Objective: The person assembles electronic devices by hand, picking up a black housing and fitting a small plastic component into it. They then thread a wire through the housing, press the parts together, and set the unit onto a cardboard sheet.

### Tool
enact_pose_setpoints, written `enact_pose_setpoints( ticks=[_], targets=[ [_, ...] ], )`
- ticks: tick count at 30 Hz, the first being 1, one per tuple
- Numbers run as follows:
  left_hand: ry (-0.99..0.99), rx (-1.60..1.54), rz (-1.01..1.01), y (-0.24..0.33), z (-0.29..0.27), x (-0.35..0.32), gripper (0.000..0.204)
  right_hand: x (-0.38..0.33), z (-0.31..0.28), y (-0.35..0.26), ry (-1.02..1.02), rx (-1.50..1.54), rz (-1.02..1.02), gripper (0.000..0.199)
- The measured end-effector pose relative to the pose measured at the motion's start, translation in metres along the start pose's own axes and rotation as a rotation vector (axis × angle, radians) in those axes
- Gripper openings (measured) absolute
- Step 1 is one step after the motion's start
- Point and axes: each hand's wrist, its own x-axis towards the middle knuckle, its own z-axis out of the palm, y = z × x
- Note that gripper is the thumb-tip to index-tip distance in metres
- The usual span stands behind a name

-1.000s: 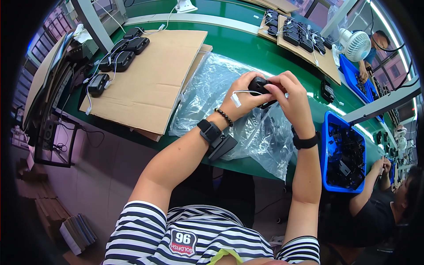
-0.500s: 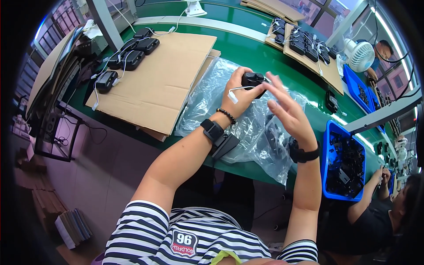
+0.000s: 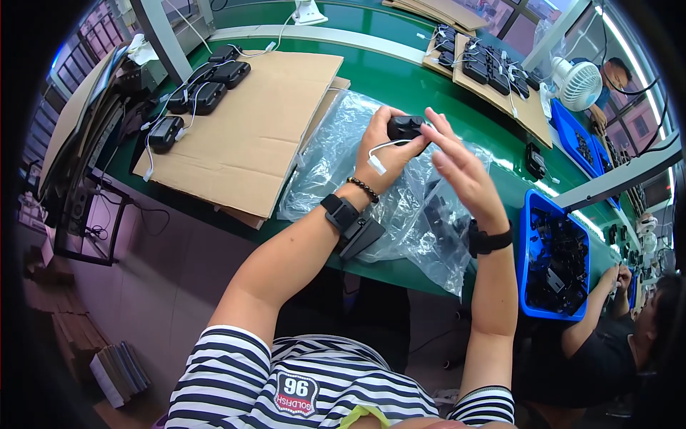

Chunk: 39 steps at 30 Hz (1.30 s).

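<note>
My left hand [image 3: 377, 146] is closed around a small black plastic case [image 3: 405, 126] with rounded corners. A thin white cable runs from the case across the thumb to a white connector plug [image 3: 376, 165] hanging over the back of that hand. At the case's right side is my right hand [image 3: 466, 179], open, its fingers stretched out and the fingertips close against the case; whether they touch it I cannot tell. Both hands are above a clear plastic bag [image 3: 321, 168] spread on the green table [image 3: 382, 80].
Stacked cardboard sheets [image 3: 243, 136] at left bear several black cases [image 3: 206, 98] with white cables. More cases [image 3: 486, 71] lie on cardboard at back right, near a fan [image 3: 576, 84]. A blue bin [image 3: 524, 257] of black parts stands right; beside it sits a co-worker [image 3: 607, 350].
The whole view has shifted slightly. My left hand keeps its hold on the case, and my right hand's stretched fingers stay beside it with barely any movement.
</note>
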Motion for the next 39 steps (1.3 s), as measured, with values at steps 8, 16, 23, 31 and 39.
enact_pose_setpoints(
  ticks=[8,16,23,31,39],
  targets=[
    [0.015,-0.006,-0.004,0.005,0.000,-0.001,0.048,0.000,-0.008,-0.003,-0.013,-0.005,0.016,0.047],
    [-0.002,-0.088,-0.067,0.008,-0.002,-0.002,0.049,-0.001,-0.002,0.000,0.042,0.086,0.019,0.049],
    [0.000,-0.009,-0.016,0.008,0.005,-0.003,0.049,0.000,-0.003,0.003,0.097,0.121,0.048,0.048],
    [0.008,-0.088,-0.053,0.007,0.001,-0.002,0.049,0.001,-0.001,0.000,0.090,0.103,0.027,0.044],
    [-0.084,-0.010,-0.019,0.009,0.002,-0.005,0.050,0.003,0.007,0.019,0.190,-0.134,-0.020,0.038]
  ],
)
